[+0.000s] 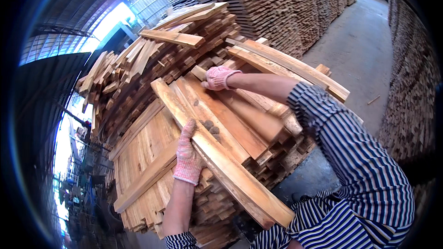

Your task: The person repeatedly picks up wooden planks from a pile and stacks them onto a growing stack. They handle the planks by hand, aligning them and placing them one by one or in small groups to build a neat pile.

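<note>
Both hands wear pink-and-white knit gloves. My left hand point(188, 159) is closed on the left edge of a long pale wooden board point(221, 152), its thumb on top and its other fingers hidden. That board slants from the stack toward my body. My right hand point(219, 78) reaches across to the far side of the stack, fingers curled at the far end of a brownish board point(251, 117) that is smeared by motion. Between the two lies a reddish board point(226, 115), and next to it a board with dark round knots point(210, 129).
A layered pile point(184, 53) of boards rises behind, with loose pieces point(122, 67) jutting left. Flat boards point(147, 152) lie lower left under a crosswise plank point(145, 177). Two long boards point(295, 67) stick out at the right. Tall lumber stacks point(277, 9) line a concrete aisle point(355, 41).
</note>
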The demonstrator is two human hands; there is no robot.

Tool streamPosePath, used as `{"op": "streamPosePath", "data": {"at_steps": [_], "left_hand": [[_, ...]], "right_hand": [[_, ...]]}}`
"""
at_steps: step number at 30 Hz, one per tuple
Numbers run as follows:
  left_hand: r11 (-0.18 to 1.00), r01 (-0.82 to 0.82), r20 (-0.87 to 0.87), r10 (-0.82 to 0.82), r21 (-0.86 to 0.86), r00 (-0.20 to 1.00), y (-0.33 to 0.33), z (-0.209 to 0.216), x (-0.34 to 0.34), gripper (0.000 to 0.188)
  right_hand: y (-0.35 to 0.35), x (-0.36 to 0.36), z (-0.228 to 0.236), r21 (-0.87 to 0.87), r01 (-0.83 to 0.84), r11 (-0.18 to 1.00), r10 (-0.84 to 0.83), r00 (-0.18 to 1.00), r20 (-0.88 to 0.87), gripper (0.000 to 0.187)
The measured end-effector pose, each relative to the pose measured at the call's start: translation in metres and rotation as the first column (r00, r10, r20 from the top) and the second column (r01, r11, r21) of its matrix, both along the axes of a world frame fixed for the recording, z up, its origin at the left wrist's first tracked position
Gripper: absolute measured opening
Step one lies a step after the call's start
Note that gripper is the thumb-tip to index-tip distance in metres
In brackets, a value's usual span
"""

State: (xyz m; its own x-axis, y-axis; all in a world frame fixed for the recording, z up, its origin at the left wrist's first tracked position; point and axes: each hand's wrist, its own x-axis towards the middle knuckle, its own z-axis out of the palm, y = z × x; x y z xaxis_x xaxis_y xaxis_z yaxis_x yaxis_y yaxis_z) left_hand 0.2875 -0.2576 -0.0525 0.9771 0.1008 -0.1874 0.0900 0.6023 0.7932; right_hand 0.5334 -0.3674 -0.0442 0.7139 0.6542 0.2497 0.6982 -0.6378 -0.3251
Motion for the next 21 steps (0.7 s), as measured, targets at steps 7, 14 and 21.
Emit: {"op": "streamPosePath", "data": {"at_steps": [7,14,21], "left_hand": [[0.992,0.022,0.011,-0.021,-0.122,1.000,-0.003,0.001,-0.003,0.041],[0.998,-0.013,0.022,0.014,-0.068,1.000,0.001,-0.004,0.001,0.043],[0.998,-0.045,0.047,0.047,-0.049,0.998,-0.004,-0.003,0.001,0.042]], "right_hand": [[-0.031,0.024,-0.013,0.069,0.019,0.997,-0.029,0.989,0.144,0.043],[-0.189,0.037,-0.001,-0.164,0.296,0.941,-0.313,0.946,-0.088,0.062],[-0.219,0.050,0.006,-0.161,0.155,0.975,-0.159,0.987,-0.008,0.039]]}}
